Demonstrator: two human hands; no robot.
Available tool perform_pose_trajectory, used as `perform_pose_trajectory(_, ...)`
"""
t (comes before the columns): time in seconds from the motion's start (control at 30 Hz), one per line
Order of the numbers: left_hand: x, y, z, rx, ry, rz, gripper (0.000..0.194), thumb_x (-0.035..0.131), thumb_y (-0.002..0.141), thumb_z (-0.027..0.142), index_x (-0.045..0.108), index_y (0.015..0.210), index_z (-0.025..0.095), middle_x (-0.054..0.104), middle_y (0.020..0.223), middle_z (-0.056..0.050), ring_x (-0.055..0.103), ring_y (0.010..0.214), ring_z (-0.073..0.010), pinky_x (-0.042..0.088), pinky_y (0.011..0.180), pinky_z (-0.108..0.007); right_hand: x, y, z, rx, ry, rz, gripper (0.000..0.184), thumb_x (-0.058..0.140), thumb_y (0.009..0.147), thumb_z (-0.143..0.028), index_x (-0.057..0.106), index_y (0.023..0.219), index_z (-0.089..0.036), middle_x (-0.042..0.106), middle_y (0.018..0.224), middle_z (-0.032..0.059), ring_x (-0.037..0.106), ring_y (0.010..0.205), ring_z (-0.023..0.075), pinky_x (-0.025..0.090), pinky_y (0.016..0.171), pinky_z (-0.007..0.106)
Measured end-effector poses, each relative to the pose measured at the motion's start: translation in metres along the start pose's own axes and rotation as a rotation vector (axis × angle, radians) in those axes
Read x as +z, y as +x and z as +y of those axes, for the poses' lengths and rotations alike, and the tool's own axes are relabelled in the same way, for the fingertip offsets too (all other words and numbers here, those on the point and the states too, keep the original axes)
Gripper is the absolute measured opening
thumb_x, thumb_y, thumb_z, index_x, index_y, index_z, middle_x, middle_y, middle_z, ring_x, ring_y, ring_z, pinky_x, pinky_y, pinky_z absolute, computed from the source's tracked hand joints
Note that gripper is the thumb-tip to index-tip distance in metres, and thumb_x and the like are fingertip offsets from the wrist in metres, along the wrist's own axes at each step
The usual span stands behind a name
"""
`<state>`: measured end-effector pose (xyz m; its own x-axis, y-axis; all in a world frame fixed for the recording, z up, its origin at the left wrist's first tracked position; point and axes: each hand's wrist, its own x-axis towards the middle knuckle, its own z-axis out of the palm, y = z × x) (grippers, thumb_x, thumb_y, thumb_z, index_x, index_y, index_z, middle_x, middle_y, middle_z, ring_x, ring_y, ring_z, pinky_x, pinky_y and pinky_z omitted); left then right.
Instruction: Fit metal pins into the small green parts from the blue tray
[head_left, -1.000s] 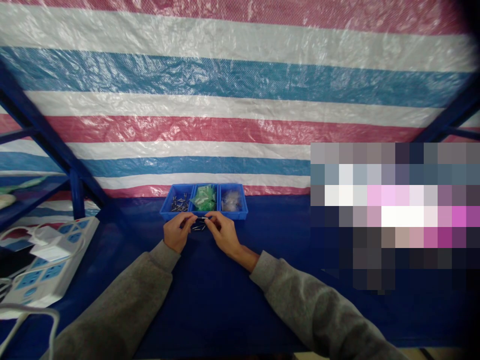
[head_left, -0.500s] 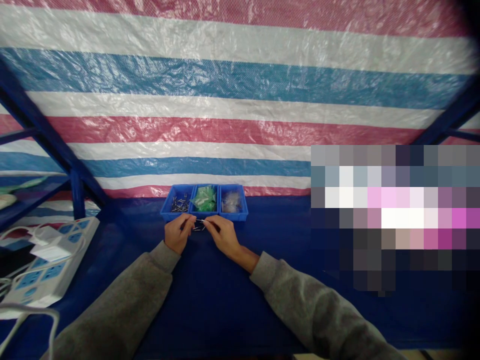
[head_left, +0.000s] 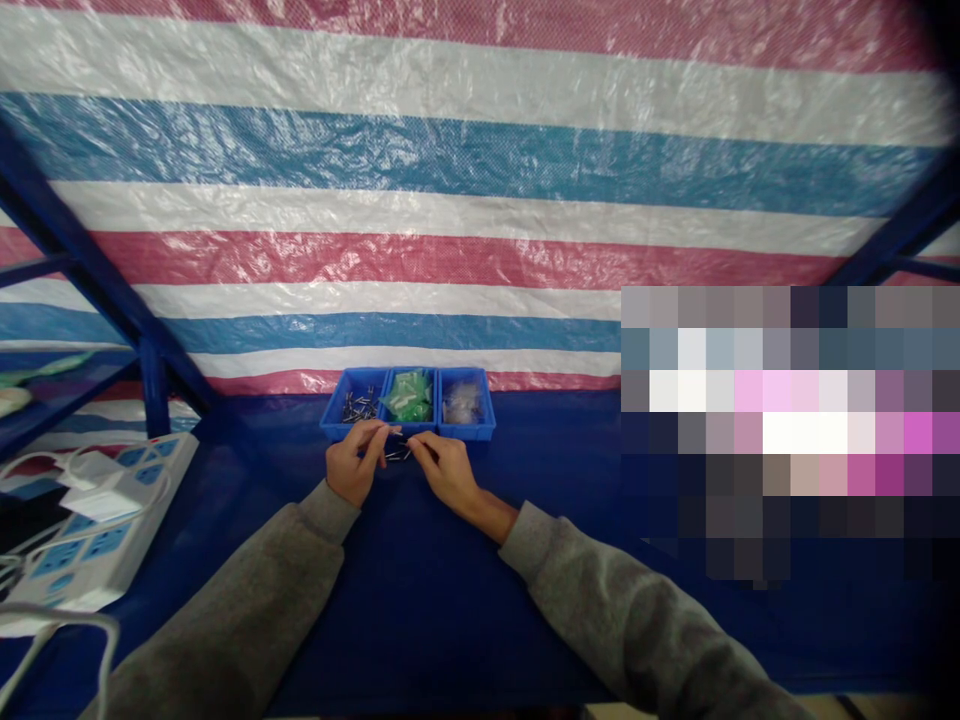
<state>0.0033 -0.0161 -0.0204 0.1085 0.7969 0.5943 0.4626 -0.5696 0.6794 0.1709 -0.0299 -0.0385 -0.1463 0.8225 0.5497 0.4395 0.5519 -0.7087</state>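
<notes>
My left hand (head_left: 358,461) and my right hand (head_left: 445,467) meet over the blue table, just in front of three small blue bins. Both hands pinch a small thin metal part (head_left: 398,440) between their fingertips. A few more small metal pieces (head_left: 397,456) lie on the table under the hands. The left bin (head_left: 357,404) holds dark metal pins, the middle bin (head_left: 409,396) holds green plastic parts, and the right bin (head_left: 464,402) holds clear bagged parts. Grey sleeves cover both of my arms.
A white and blue power strip (head_left: 97,522) with plugs and white cables lies at the left edge. A blue metal frame post (head_left: 154,392) stands at the left. A striped red, white and blue tarp (head_left: 465,210) hangs behind the table. A blurred area covers the right.
Both hands stay in front of the bins. The fingertips have shifted slightly around the small metal part; my left hand's fingers have risen a little.
</notes>
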Motion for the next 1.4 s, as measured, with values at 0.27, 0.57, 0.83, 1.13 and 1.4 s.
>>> perform_pose_trajectory(0.27,0.0016,-0.0002,0.0014,-0.006,0.015,-0.014,0.017,0.047,0.088,0.031,0.054,0.098,0.018,0.070,0.083,-0.002,0.054,0.043,-0.0056,0.046,0.047,-0.017,-0.0003,0.0001,-0.0003,0.018,0.007,0.011,0.029,0.040,0.093,-0.032,0.064,0.084,-0.018,0.064,0.070,0.0012,0.057,0.061,0.0126,0.038,0.060,0.021)
perform_pose_trajectory(0.57,-0.0003,0.0013,0.0016,0.050,0.092,-0.053,0.028,0.041,0.091,0.029,0.056,0.113,0.018,0.063,0.074,0.000,0.053,0.047,-0.0060,0.045,0.051,-0.018,-0.0024,-0.0005,-0.0033,0.020,0.032,0.021,0.029,0.040,0.093,-0.030,0.064,0.085,-0.017,0.065,0.074,0.0018,0.059,0.066,0.0129,0.040,0.064,0.021)
perform_pose_trajectory(0.83,0.0023,0.0026,-0.0031,0.106,0.175,0.027,0.021,0.057,0.082,0.035,0.062,0.090,0.017,0.067,0.083,-0.003,0.063,0.069,-0.0122,0.051,0.066,-0.022,-0.0027,-0.0010,-0.0042,0.039,0.051,0.064,0.028,0.039,0.093,-0.030,0.064,0.093,-0.018,0.067,0.080,0.0032,0.060,0.069,0.0148,0.043,0.068,0.024)
perform_pose_trajectory(1.13,0.0023,0.0021,0.0006,0.070,0.087,-0.004,0.016,0.058,0.080,0.034,0.058,0.082,0.018,0.063,0.065,0.003,0.060,0.054,-0.0090,0.048,0.057,-0.019,-0.0026,-0.0004,-0.0048,0.013,0.062,0.021,0.024,0.045,0.090,-0.032,0.062,0.100,-0.018,0.059,0.065,-0.0009,0.053,0.057,0.0122,0.039,0.058,0.022)
perform_pose_trajectory(1.4,0.0000,0.0009,0.0009,0.058,0.088,-0.037,0.016,0.055,0.083,0.032,0.059,0.091,0.018,0.061,0.056,0.005,0.059,0.050,-0.0088,0.047,0.057,-0.019,-0.0028,0.0004,-0.0068,-0.029,0.092,-0.009,0.024,0.046,0.089,-0.031,0.066,0.089,-0.018,0.063,0.072,0.0014,0.054,0.060,0.0122,0.041,0.062,0.022)
